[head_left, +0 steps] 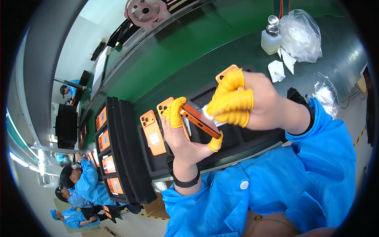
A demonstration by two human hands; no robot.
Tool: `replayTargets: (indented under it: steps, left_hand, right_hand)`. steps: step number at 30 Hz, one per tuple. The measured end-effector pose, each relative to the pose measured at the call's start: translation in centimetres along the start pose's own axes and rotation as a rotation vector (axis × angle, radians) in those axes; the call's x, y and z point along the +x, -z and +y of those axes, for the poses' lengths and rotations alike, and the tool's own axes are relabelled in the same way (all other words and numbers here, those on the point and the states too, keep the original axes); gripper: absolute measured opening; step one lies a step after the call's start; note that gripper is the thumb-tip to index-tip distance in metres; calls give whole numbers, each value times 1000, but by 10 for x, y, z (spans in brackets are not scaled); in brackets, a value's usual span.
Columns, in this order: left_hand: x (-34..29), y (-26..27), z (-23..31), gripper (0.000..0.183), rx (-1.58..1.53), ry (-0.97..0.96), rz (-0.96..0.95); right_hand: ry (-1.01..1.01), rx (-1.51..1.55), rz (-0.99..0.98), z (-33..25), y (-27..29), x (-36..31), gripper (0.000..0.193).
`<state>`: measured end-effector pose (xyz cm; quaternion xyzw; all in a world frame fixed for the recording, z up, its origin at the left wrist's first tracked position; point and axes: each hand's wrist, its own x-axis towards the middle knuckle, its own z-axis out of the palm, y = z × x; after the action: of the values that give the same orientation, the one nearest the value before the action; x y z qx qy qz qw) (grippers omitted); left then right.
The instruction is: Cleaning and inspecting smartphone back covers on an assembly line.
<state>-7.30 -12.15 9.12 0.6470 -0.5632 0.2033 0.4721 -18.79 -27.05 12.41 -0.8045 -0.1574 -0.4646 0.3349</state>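
Observation:
My left hand (182, 143), with yellow finger cots on its fingertips, grips an orange phone (200, 122) by its edges. The phone is tilted, its port edge toward me and its dark glass facing up to the right. In my right hand (258, 100), also in yellow finger cots, a small white wipe (207, 112) is pinched at the phone's glass; the fingers cover most of it. Below lies a black foam tray (256, 136). Orange phones lie camera side up in it: one with a white label (153, 132), another (164, 105) partly behind my left fingers, and one (226, 74) beyond my right hand.
Stacked black trays (132, 154) holding several orange phones stand at the left. On the green bench are a pump bottle (271, 42), a clear plastic bag (302, 37) and crumpled white wipes (276, 71). A pink fan (146, 12) is at the back. Co-workers in blue (92, 177) sit far left.

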Motion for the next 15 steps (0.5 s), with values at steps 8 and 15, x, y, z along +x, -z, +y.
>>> replayTargets:
  steps: [8,15]
  left_hand:
    - [2,-1,11,72,64,-18,-110]
    - [0,-5,20,67,155,-77,-163]
  right_hand:
    - [-7,-10,-78,1,-23,-13,23]
    - [-15,-84,-69,6,-15,4,19]
